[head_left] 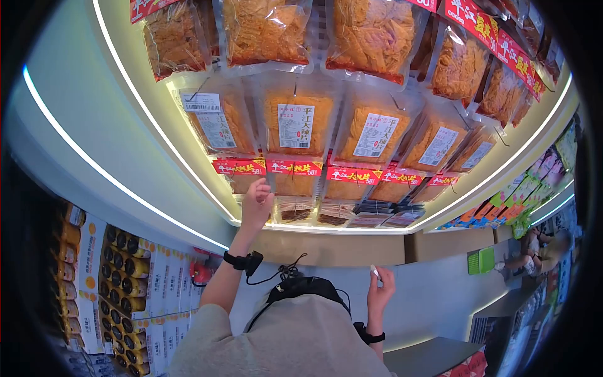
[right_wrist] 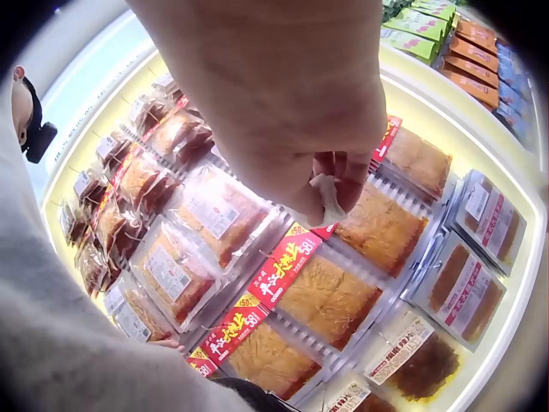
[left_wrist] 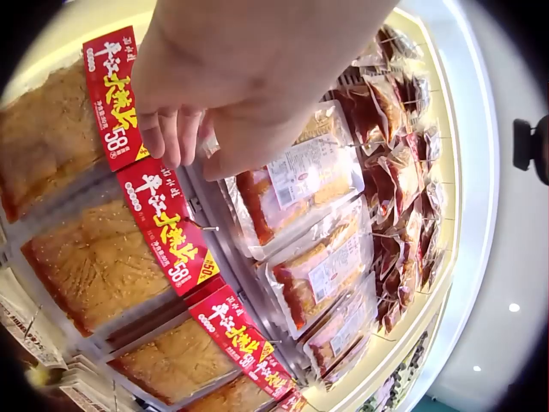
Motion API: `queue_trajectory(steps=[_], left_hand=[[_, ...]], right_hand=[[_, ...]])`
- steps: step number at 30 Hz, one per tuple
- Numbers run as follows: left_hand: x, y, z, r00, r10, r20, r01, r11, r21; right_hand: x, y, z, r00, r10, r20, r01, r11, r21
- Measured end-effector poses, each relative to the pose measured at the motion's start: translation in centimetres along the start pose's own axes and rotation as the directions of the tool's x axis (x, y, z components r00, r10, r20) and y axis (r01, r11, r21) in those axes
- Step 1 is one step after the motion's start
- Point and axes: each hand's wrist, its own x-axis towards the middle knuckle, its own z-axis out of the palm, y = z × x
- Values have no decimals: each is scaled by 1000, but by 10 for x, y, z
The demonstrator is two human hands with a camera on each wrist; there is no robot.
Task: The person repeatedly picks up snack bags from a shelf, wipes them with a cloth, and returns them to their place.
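Observation:
My left hand (head_left: 256, 206) is raised in front of the shelf, its fingers loosely bent with nothing seen in them. In the left wrist view the fingertips (left_wrist: 176, 142) overlap the edge of a red price label (left_wrist: 167, 225). Flat clear packs of orange-brown food (head_left: 297, 122) hang just above the label strip, each with a white sticker. Lower down and to the right, my right hand (head_left: 380, 293) pinches a small white crumpled piece (right_wrist: 327, 196), like tissue or cloth, between thumb and fingers. It is held away from the shelf.
Larger bags of brown food (head_left: 374, 38) hang in the row above. A lit white frame edge (head_left: 157, 125) curves round the display. Stacked jars (head_left: 125, 267) stand at the left. At the right are a green basket (head_left: 482, 261) and a seated person (head_left: 537, 251).

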Motion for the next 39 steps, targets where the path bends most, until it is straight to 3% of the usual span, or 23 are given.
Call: queue_trajectory(steps=[1, 4, 8, 13, 17, 19, 23, 26, 28, 29, 31, 34, 39], left_hand=[[-5, -12, -4, 1000, -7, 15, 7, 1000, 2], [-21, -43, -10, 966, -84, 244, 91, 996, -19], [-40, -60, -6, 925, -216, 313, 192, 976, 106], [-50, -65, 10, 796, -353, 492, 276, 935, 224], [-51, -68, 34, 743, -336, 579, 293, 941, 170], [-51, -74, 48, 746, -207, 633, 195, 977, 89], [-47, -69, 72, 683, -245, 688, 242, 965, 103], [-42, -56, 92, 675, -145, 724, 199, 980, 11], [-39, -56, 106, 739, -115, 664, 192, 980, -45], [-36, -57, 115, 735, -114, 669, 192, 980, -44], [-27, -55, 131, 836, -31, 548, 37, 999, 0], [-10, -48, 147, 889, 69, 453, -101, 994, 46], [16, -55, 174, 935, 111, 336, -131, 991, 36]], right_hand=[[0, -1, 0, 1000, 16, 4, -16, 1000, 7], [1, 1, 3, 1000, 16, 13, -16, 1000, -6], [6, -2, 9, 1000, 22, 13, -23, 999, 35], [11, -11, 9, 998, 4, 59, -8, 998, 63], [9, -12, 4, 999, 36, 41, -38, 998, 50], [7, -11, 0, 998, 66, 24, -67, 996, 55], [3, -2, -11, 996, 85, 3, -85, 996, 1], [3, 1, -17, 994, 104, -30, -104, 994, -13], [5, 1, -20, 994, 96, -48, -97, 995, -23], [6, 1, -21, 994, 101, -53, -102, 994, -26], [9, 0, -23, 994, 92, -63, -94, 995, -28], [15, -1, -22, 993, 93, -70, -96, 995, -29], [23, -4, -24, 989, 108, -99, -112, 993, -40]])
